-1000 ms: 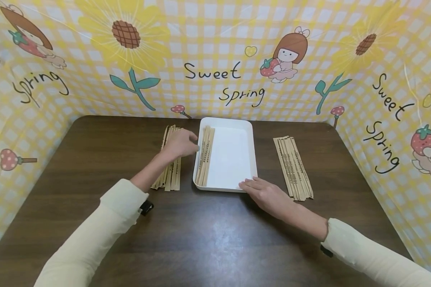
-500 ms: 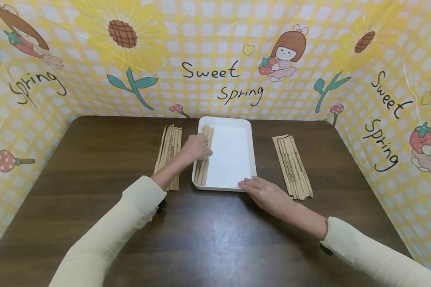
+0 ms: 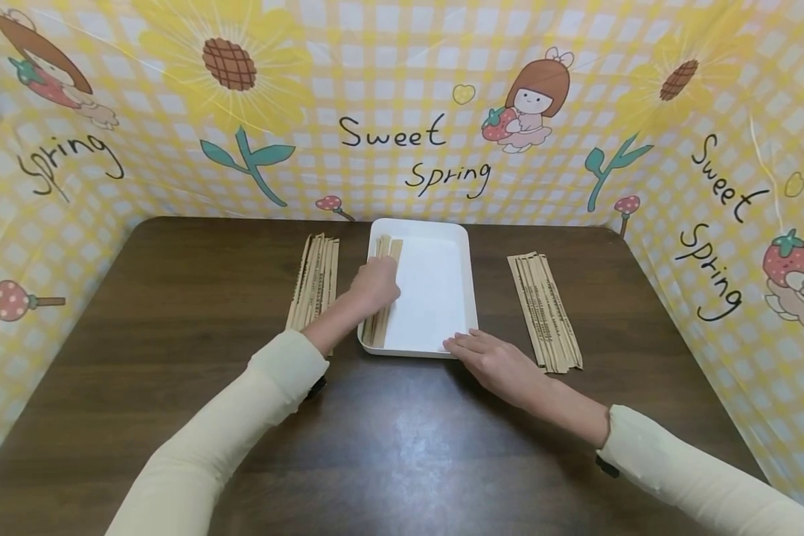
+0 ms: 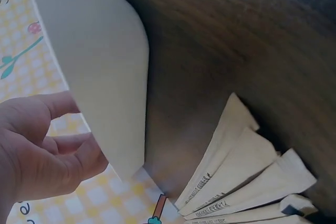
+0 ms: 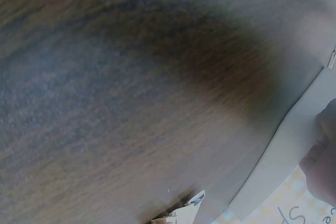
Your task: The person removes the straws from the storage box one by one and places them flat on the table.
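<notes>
Against the left wall inside the white tray lie several long, slim kraft-paper packets with printed text. My left hand is over them with curled fingers, and the rightmost packet shows beyond the hand, set slightly apart. In the left wrist view, that hand reaches over the tray wall, which hides the fingertips. My right hand rests its fairly straight fingers on the tray's near right corner. Only part of the right hand shows at the edge of the right wrist view.
A loose pile of similar packets lies left of the tray, partly behind my left forearm. A second pile lies to the right. All stand on a dark wooden table, backed by a yellow checked cloth.
My left hand has moved right from above the left pile into the tray, then slightly nearer to me. The rightmost packet in the tray has shifted a little rightward. My right hand stays put.
</notes>
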{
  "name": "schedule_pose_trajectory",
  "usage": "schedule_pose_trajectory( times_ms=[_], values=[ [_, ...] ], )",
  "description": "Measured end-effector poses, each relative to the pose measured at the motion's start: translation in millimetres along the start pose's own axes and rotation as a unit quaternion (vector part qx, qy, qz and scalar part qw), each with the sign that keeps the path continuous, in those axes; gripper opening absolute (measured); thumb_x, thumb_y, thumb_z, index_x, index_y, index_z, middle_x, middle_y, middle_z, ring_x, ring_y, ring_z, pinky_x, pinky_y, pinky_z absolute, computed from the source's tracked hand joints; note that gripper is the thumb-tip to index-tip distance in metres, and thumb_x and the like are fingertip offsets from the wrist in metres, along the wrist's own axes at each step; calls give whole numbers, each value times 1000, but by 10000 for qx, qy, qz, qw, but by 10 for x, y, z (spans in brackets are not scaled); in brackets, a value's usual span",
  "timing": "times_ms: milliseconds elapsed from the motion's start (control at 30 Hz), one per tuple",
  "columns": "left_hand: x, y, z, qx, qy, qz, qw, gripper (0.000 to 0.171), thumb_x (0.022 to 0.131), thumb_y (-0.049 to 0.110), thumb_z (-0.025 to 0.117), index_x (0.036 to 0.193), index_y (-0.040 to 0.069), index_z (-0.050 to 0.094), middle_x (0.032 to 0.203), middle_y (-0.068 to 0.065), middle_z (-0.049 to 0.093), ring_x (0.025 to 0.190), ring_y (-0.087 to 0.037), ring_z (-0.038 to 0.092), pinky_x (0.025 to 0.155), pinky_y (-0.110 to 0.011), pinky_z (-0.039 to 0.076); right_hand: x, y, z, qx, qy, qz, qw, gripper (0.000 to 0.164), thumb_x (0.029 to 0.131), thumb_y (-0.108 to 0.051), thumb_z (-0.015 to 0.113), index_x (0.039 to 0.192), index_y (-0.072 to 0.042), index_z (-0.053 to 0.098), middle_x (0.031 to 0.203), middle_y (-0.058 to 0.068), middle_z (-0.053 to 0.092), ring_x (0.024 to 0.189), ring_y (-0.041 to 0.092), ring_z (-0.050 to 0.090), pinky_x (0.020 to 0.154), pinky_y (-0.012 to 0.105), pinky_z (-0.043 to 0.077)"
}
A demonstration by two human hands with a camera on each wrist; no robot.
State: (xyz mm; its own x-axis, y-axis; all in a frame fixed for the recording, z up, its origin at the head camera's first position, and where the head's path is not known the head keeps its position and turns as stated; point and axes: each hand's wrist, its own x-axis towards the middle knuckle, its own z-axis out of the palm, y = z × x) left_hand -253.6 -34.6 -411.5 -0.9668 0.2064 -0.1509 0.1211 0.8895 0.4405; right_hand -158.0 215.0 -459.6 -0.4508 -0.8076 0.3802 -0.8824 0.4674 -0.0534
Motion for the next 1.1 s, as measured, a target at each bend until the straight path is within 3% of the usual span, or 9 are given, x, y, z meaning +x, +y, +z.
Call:
schedule_pose_trajectory(
  times_ms=[167,300,600,900,1100],
  values=[
    [19,10,80,608,168,60,9980,15,92,-3,51,83,-2,63,74,-14,61,61,-24,59,49,-35,53,-6,-3,7,-19,-99,54,9999,38,86,3,72,123,2,68,121,13,69,115,26,64,104,41,46],
    [21,17,128,847,277,75,9960,16,93,-2,51,89,-3,67,82,-18,66,68,-28,66,56,-41,58,-6,-9,7,-11,-113,53,9999,38,86,3,72,124,3,67,121,13,69,115,25,64,104,40,46],
    [19,34,137,830,70,-21,9965,13,92,-1,53,93,-3,65,85,-18,65,70,-28,64,58,-40,58,-6,-8,11,-40,-90,47,9999,38,85,4,72,123,2,68,120,13,69,114,25,64,103,41,46],
    [28,27,126,492,-227,-113,9985,8,90,-1,56,83,1,59,70,-10,55,59,-22,53,47,-31,48,-7,-4,6,-33,12,11,10000,40,83,5,74,122,3,68,119,14,69,113,26,65,102,42,47],
    [29,26,141,620,-162,-26,9979,14,90,-3,51,80,2,58,75,-13,59,63,-25,59,51,-35,54,-11,8,30,-8,114,-42,9999,41,81,6,75,122,4,68,118,14,70,111,27,66,100,43,48]
  ],
)
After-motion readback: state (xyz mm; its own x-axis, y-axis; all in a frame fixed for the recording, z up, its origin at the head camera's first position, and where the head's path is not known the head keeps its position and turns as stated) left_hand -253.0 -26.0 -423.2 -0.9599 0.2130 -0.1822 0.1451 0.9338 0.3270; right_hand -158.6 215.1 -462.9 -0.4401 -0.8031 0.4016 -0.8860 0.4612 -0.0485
